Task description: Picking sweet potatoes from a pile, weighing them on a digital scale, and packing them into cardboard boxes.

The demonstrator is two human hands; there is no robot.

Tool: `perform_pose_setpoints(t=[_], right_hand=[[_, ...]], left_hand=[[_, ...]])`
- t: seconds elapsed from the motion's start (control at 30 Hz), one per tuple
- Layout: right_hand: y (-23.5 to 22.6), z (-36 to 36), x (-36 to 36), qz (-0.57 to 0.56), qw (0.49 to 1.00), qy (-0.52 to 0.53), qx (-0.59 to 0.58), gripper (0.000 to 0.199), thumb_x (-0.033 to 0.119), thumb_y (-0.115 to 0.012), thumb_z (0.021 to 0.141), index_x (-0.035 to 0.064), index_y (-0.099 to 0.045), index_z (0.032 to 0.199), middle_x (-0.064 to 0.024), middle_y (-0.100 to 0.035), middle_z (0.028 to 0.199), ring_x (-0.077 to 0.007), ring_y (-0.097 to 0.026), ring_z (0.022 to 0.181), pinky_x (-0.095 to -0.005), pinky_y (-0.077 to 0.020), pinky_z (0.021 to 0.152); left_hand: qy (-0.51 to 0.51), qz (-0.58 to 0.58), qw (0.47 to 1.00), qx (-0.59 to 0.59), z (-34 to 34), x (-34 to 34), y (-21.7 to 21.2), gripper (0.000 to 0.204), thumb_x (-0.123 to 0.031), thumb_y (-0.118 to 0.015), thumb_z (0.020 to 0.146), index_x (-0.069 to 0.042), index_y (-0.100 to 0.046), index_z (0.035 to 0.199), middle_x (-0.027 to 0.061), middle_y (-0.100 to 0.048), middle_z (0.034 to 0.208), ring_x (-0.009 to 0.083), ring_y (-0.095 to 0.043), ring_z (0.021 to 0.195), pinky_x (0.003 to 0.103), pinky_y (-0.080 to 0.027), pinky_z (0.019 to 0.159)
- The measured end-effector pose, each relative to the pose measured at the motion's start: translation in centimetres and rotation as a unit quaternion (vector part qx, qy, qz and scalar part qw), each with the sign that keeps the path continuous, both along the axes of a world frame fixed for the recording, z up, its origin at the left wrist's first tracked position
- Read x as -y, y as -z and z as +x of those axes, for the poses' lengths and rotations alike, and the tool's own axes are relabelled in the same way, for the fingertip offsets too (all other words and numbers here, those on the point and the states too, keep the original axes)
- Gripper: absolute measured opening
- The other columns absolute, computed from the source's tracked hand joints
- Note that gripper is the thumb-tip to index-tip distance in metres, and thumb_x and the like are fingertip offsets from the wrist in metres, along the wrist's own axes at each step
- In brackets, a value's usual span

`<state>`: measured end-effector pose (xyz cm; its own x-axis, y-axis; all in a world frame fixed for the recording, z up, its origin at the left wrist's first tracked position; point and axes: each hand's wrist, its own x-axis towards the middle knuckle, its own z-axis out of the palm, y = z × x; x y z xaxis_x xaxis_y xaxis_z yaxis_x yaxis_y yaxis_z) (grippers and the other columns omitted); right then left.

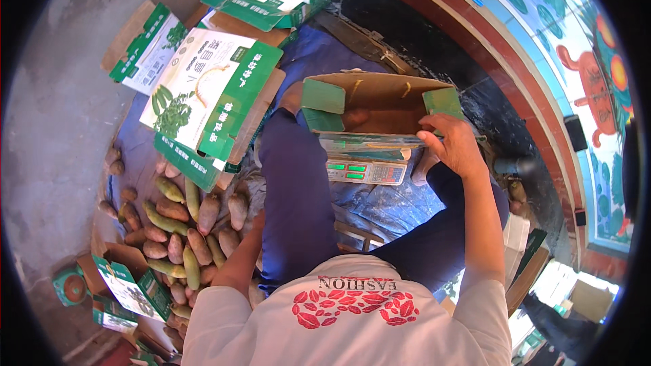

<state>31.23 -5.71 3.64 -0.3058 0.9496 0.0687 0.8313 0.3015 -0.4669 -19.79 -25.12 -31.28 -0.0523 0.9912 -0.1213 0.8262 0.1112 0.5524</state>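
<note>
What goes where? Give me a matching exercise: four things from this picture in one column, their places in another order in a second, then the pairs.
Things:
1. open cardboard box
2. scale
3. heap of mangoes
4. right hand

Places:
A. on the ground at the person's left
B. on the box's near right edge
C. on top of the scale
D. under the box, between the person's knees

Pairs: 1-C, 2-D, 3-A, 4-B
</note>
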Motion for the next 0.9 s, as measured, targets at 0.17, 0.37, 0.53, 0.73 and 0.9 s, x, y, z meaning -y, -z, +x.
perform_pose_setpoints(t=[0.17,0.37,0.53,0.73,0.9], right_hand=[[0.2,-0.4,-0.2,-0.016,1.0,0.002,-0.005,0.037,0.035,-0.061,0.087,-0.0005,-0.064,0.097,-0.0163,-0.065,0.087,-0.034,-0.064,0.083,-0.037,-0.0496,0.075],[1.2,-0.5,-0.7,0.033,0.999,-0.004,-0.007,0.036,0.035,-0.061,0.088,0.0009,-0.065,0.096,-0.0161,-0.066,0.086,-0.035,-0.064,0.079,-0.038,-0.0499,0.071],[0.7,-1.0,-0.8,0.001,1.0,0.016,-0.019,0.04,0.039,-0.059,0.089,0.0,-0.065,0.096,-0.0163,-0.066,0.085,-0.0335,-0.065,0.079,-0.0366,-0.0498,0.071],[1.0,-0.7,-1.0,0.001,1.0,0.02,-0.015,0.041,0.04,-0.058,0.089,0.0002,-0.065,0.096,-0.0165,-0.066,0.085,-0.0341,-0.064,0.079,-0.0371,-0.0496,0.072],[1.1,-1.4,-1.3,0.002,1.0,0.012,-0.005,0.036,0.036,-0.059,0.089,0.0013,-0.065,0.095,-0.0165,-0.066,0.086,-0.0355,-0.063,0.08,-0.0382,-0.0495,0.072]], left_hand=[[-0.063,-0.014,0.998,0.022,2.0,6.6,1.0,0.033,-0.016,-0.067,0.079,-0.005,-0.063,0.109,0.0163,-0.067,0.095,0.0327,-0.064,0.089,0.041,-0.051,0.079],[-0.127,-0.032,0.991,0.038,5.2,12.7,0.7,0.034,-0.016,-0.067,0.078,-0.006,-0.063,0.11,0.0162,-0.067,0.095,0.0324,-0.065,0.089,0.041,-0.051,0.078],[-0.158,-0.047,0.986,0.041,6.5,17.5,-0.1,0.034,-0.016,-0.068,0.078,-0.006,-0.063,0.11,0.0161,-0.067,0.095,0.0323,-0.065,0.089,0.041,-0.051,0.078],[-0.167,-0.053,0.983,0.049,8.2,19.8,-0.3,0.035,-0.017,-0.068,0.077,-0.006,-0.062,0.111,0.016,-0.067,0.095,0.032,-0.065,0.089,0.041,-0.051,0.078],[-0.157,-0.052,0.985,0.058,8.3,20.5,0.1,0.036,-0.017,-0.068,0.077,-0.006,-0.062,0.111,0.0159,-0.067,0.095,0.0318,-0.065,0.089,0.041,-0.051,0.078]])
